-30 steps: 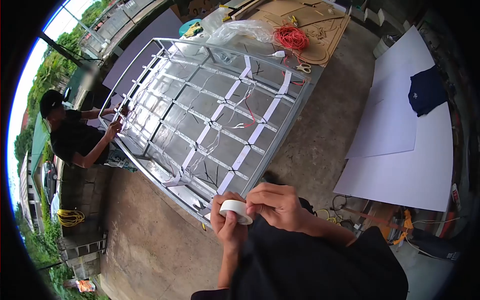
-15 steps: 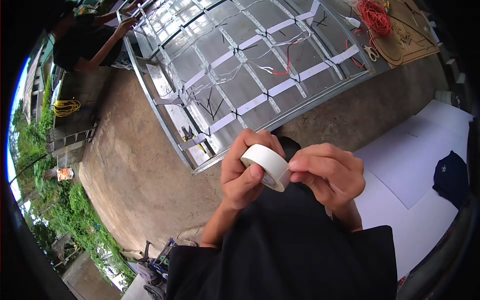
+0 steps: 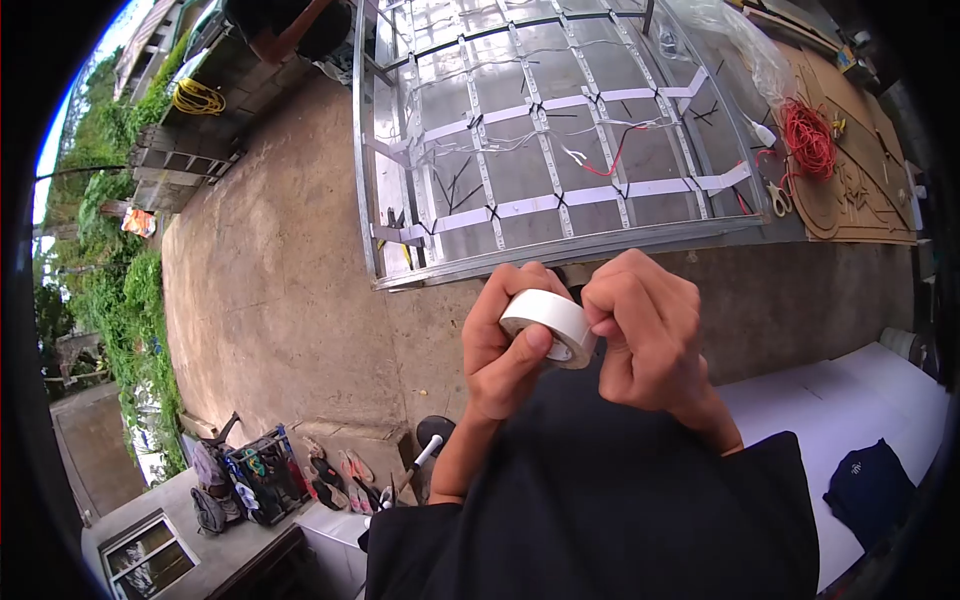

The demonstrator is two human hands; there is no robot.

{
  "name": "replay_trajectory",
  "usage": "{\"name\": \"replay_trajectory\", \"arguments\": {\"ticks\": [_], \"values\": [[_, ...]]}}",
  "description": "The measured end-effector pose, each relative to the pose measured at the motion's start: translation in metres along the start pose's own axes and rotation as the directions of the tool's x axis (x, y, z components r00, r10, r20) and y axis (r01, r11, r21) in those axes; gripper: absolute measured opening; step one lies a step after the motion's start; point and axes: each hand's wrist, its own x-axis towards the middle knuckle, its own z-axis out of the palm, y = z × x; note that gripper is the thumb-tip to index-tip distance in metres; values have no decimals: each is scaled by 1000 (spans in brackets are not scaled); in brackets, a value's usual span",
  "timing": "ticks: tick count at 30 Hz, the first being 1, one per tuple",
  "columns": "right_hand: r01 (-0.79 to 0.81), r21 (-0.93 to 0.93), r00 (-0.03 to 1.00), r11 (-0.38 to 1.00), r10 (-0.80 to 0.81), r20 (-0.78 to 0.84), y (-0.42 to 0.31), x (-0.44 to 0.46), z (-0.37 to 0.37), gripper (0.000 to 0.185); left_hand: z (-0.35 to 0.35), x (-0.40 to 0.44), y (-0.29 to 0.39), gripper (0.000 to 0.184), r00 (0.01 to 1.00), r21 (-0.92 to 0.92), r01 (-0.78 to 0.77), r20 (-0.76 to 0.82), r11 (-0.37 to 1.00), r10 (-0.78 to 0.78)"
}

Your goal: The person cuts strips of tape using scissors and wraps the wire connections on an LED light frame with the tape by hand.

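A roll of white tape (image 3: 552,315) is held in front of my chest. My left hand (image 3: 497,345) is closed round it, with the thumb pressed on the near side at the core. At the roll's right edge my right hand (image 3: 645,330) is closed, thumb and forefinger pinched against the tape's outer face. Whether a loose tape end sits in that pinch is too small to tell. Beyond both hands lies a metal frame (image 3: 560,245) with LED strips (image 3: 545,140) fixed across white bands by black ties.
Red wire (image 3: 808,140) and scissors (image 3: 779,199) lie by cut brown board (image 3: 860,200) at right. White sheets (image 3: 800,410) carry a dark folded cloth (image 3: 870,493). Another person's arm (image 3: 290,35) shows at upper left. Slippers (image 3: 357,480) and bags (image 3: 212,490) stand at lower left.
My view has turned, so the frame looks straighter and slippers and bags show at lower left. My right-hand fingers have curled tighter at the tape's edge. The left hand keeps its hold.
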Motion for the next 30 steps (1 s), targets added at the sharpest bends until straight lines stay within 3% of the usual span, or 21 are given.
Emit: {"name": "replay_trajectory", "arguments": {"ticks": [3,5,6,8,11,16,18,22,25,26,30], "values": [[101,-26,994,995,-100,40,-8,-18,-18,22,31,-30,-12,31,992,-17,-88,-97,996,86],[154,-39,985,987,-150,87,-14,-31,-34,22,59,-47,-14,27,966,-287,-8,-250,958,-67],[109,30,987,994,-111,117,-18,-39,-44,21,67,-53,-20,25,927,-299,-42,-367,953,-75],[49,113,974,992,-73,213,-30,-53,-61,20,65,-75,-32,26,925,-395,-99,-374,914,-62],[-228,333,954,915,142,263,-43,-61,-74,25,90,-99,-31,24,924,-389,-140,-381,910,-21],[-182,354,910,917,21,413,-46,-74,-93,16,124,-121,-43,22,911,-410,-185,-412,893,-1],[-384,482,890,788,176,420,-39,-84,-100,14,136,-120,-50,20,903,-389,-214,-429,896,29],[-389,346,862,854,204,464,-20,-91,-123,4,157,-108,-70,20,909,-285,-157,-416,946,26],[-172,197,922,965,87,378,5,-90,-137,7,174,-87,-88,21,897,-236,-89,-441,968,-25],[-76,114,939,991,33,341,14,-90,-142,7,178,-79,-97,22,897,-302,-68,-437,951,-74],[-62,13,957,998,55,286,57,-88,-175,6,206,-36,-138,28,854,-432,-21,-476,901,-208]]}}
